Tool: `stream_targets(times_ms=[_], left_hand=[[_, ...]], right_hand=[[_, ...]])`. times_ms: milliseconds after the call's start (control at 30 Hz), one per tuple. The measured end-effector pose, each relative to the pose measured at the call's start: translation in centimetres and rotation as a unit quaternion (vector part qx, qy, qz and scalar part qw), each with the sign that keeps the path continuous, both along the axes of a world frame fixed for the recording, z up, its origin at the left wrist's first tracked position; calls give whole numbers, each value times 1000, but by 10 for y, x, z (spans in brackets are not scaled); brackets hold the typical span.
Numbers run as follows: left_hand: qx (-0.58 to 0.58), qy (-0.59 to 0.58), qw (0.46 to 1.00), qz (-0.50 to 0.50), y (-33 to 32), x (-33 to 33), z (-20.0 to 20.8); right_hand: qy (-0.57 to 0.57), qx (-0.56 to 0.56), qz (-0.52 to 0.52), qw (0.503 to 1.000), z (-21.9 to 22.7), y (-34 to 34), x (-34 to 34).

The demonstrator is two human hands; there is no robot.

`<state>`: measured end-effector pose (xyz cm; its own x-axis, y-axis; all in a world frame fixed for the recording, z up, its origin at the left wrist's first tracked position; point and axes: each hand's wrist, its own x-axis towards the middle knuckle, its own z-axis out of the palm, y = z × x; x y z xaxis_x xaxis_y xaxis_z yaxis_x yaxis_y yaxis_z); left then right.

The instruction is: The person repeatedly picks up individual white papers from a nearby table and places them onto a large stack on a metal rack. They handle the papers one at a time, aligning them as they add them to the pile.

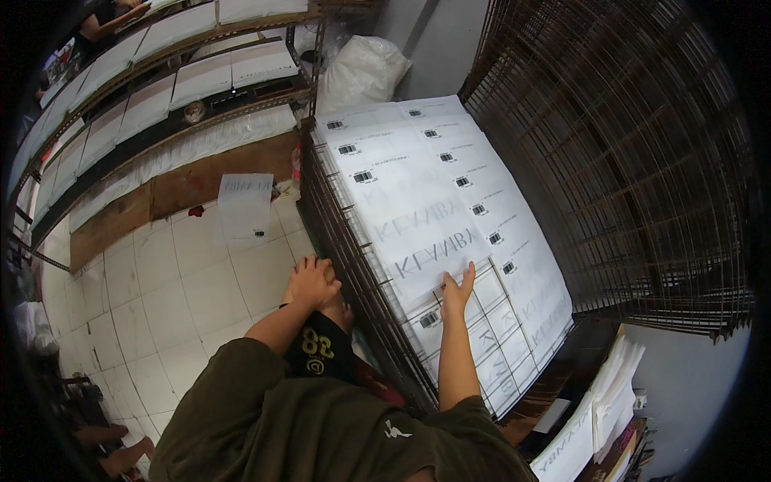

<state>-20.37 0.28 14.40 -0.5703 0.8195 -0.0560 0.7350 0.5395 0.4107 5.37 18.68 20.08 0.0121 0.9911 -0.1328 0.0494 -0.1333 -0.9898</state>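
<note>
My right hand (457, 293) is at the near edge of a white printed sheet (418, 229), its thumb and fingers spread apart and touching the paper. That sheet lies on a wire drying rack (487, 283), among several similar sheets with small dark printed blocks and large grey lettering. Through the wires in front of my hand, more printed sheets (502, 353) show on a lower layer. Off the rack's left side, my left hand (314, 281) rests on my bent knee, fingers laid over it with nothing held.
Raised wire racks (618, 161) stand at the right. Shelves at the upper left hold stacks of white sheets (201, 80). One loose sheet (245, 205) lies on the tiled floor (189, 281). A white plastic sack (363, 68) sits behind the rack; more sheets (590, 418) are stacked lower right.
</note>
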Motion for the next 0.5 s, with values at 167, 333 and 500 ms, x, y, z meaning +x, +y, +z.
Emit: stream_targets(times_ms=[167, 333, 500], left_hand=[[-8, -16, 1000, -4, -1, 0, 6], [-4, -7, 1000, -9, -1, -1, -3], [-5, -25, 1000, -7, 1, 1, 2]], right_hand=[[-9, 10, -3, 1000, -1, -4, -2], [-12, 3, 4, 1000, 0, -7, 1], [-28, 34, 0, 999, -19, -10, 13]])
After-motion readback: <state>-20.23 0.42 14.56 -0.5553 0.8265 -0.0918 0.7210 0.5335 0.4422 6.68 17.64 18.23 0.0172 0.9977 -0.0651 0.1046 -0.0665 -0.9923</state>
